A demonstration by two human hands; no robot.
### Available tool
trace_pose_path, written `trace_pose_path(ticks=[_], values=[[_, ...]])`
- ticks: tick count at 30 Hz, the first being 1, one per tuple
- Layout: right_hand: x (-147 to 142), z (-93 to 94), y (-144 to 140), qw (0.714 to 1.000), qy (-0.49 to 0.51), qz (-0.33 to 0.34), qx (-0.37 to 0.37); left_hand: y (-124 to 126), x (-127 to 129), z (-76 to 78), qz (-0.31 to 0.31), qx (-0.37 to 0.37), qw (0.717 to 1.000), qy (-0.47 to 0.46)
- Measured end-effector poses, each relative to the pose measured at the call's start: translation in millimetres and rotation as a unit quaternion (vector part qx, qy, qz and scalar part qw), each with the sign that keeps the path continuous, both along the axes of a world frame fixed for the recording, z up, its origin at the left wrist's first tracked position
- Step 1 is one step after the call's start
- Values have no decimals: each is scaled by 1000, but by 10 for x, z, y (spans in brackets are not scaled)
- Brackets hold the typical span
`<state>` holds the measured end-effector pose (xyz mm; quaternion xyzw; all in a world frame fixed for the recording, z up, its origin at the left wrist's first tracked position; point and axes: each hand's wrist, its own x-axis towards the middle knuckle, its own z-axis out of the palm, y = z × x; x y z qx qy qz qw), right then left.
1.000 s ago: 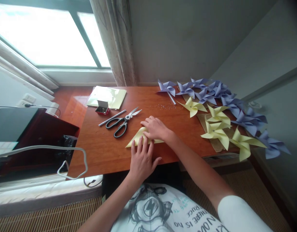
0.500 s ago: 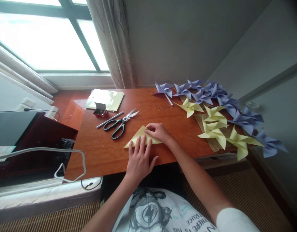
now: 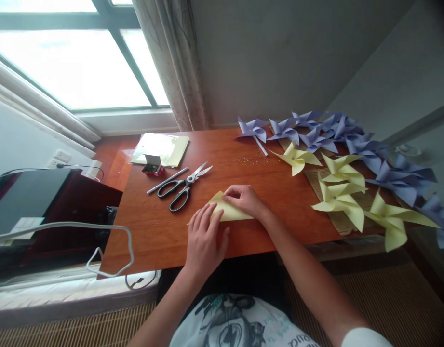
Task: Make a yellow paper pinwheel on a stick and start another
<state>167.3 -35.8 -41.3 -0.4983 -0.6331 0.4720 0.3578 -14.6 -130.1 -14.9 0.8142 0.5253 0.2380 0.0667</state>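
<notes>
A yellow sheet point(image 3: 231, 212) lies on the table point(image 3: 164, 236) near its front edge, folded into a flat triangle, and both hands are on it. The left hand point(image 3: 203, 241) lies flat and spread over the triangle's left part, fingers extended, pressing the paper down rather than gripping it. The right hand point(image 3: 245, 198) is curled over the upper right part, fingertips pinched lightly on the folded edge near the apex.

By the look of it this piece is at an early fold. Eleven or so finished pinwheels lie along the right side of the table: yellow ones point(image 3: 339, 193) nearer, purple ones point(image 3: 316, 135) behind and trailing off to the right. So much of the batch seems done, while this sheet has only its diagonal crease; cutting, gathering the corners and pinning seem still ahead for it. The scissors point(image 3: 183, 185) lie just left of the paper, untouched, with a white stick point(image 3: 167, 180) beside them, a small pin box point(image 3: 152, 166) and spare sheets point(image 3: 160, 147) farther back.

The triangle's long edge runs left to right, roughly parallel to the table's front edge, and its apex points away from the person, toward the scissors' blades
</notes>
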Motion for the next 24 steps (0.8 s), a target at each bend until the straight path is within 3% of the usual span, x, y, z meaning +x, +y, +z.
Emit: trace_pose_path(ticks=[3,5,8,10,14,18,24], values=[[16,0,22,1000,10,8,-13,329,-95,97,29,7,998,-59],[37,8,48,999,20,12,-25,588,-134,127,46,-41,993,-100],[89,41,106,996,58,11,-62,915,-135,117,12,-153,974,-164],[136,74,158,993,83,11,-88,1059,-108,95,-22,-184,965,-186],[221,139,274,987,100,32,-120,1212,-56,32,-44,-237,937,-252],[240,168,348,991,102,24,-83,1273,-67,-57,-36,-291,897,-330],[194,160,332,997,50,12,-49,1255,-125,-110,-38,-312,890,-331]])
